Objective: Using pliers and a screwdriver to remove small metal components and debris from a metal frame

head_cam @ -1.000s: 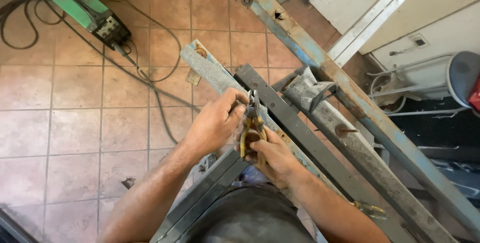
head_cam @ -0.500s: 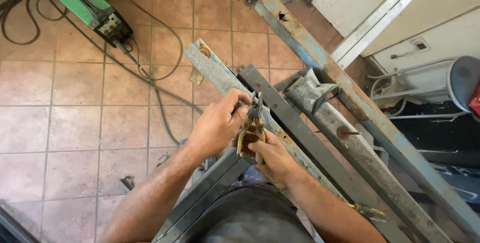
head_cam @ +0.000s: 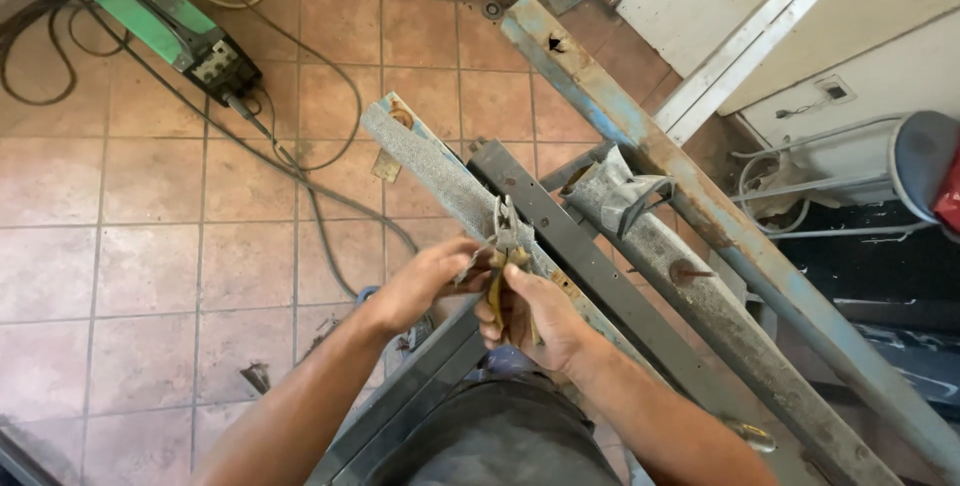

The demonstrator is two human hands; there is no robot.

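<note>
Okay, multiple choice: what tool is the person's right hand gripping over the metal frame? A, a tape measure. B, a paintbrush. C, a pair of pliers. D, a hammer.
C: the right hand wraps the yellowish handles of a pair of pliers, whose metal nose points away over the grey metal frame.

**Open floor on the left, crowded metal on the right**

Both hands, left hand (head_cam: 425, 281) and right hand (head_cam: 535, 316), meet at the pliers (head_cam: 503, 246) above a grey bar (head_cam: 560, 236). To the left, the tiled floor (head_cam: 130, 236) is open, but black cables (head_cam: 300, 171) cross it and a green machine (head_cam: 165, 21) lies at the far corner. To the right the way is narrow: a rough beam (head_cam: 700, 296) and a blue rail (head_cam: 640, 136) run side by side, with a clamp (head_cam: 635, 196) between them.
</note>
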